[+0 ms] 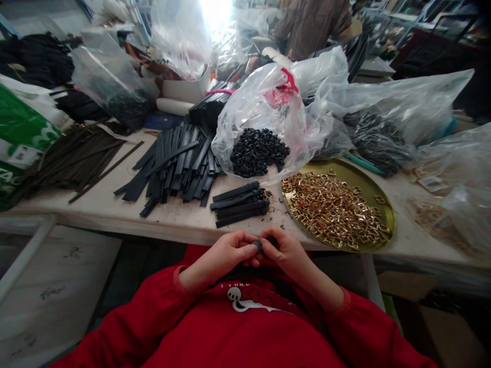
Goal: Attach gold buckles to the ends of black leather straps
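My left hand (230,250) and my right hand (286,250) meet just below the table's front edge, above my red top. Both pinch a small black strap piece (264,243) between the fingertips; most of it is hidden by my fingers. Right in front of my hands lies a short stack of black straps (240,203) with gold ends. To its right stands a round gold tray (378,191) heaped with gold metal buckles (333,209). An open clear bag holds black loops (259,151) behind the stack.
A spread pile of loose black straps (172,163) lies left of centre, thin dark strips (72,161) farther left. Clear bags (383,117) of dark parts crowd the right and back. A person (312,25) stands beyond the table.
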Demonstrator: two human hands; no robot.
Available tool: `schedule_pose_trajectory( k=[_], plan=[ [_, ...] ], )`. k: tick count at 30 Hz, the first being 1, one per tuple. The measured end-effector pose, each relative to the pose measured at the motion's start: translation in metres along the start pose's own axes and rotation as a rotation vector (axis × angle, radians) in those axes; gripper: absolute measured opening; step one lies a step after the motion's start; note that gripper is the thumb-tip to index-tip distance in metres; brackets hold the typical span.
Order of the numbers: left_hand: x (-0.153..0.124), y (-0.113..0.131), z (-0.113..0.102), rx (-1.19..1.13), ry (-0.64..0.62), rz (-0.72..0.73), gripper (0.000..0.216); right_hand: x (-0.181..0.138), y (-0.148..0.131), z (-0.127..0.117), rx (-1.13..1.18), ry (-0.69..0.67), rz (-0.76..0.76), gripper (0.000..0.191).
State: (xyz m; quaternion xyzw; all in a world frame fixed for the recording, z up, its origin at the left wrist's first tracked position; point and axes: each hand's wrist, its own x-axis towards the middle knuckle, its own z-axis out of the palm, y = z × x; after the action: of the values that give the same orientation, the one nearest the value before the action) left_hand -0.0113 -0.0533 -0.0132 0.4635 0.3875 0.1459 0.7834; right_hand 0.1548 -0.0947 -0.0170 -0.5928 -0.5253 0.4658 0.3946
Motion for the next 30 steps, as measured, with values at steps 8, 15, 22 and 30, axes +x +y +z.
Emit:
schedule_pose_trajectory(
  k=[8,15,22,30],
  plan=[
    [0.006,-0.004,-0.006,-0.033,-0.073,-0.104,0.024,-0.002,0.013,-0.004,0.153,-0.197,0.163,0.019],
    [0.008,-0.003,0.001,-0.023,-0.053,-0.067,0.022,-0.002,0.014,-0.002,0.160,-0.088,0.198,0.020],
    [0.011,-0.005,0.002,0.107,0.020,-0.121,0.027,-0.005,0.014,0.002,-0.323,-0.058,-0.074,0.013],
    [0.030,-0.032,-0.009,0.151,0.117,-0.161,0.056,-0.015,0.010,-0.020,-0.215,-0.175,0.051,0.031]
  ],
)
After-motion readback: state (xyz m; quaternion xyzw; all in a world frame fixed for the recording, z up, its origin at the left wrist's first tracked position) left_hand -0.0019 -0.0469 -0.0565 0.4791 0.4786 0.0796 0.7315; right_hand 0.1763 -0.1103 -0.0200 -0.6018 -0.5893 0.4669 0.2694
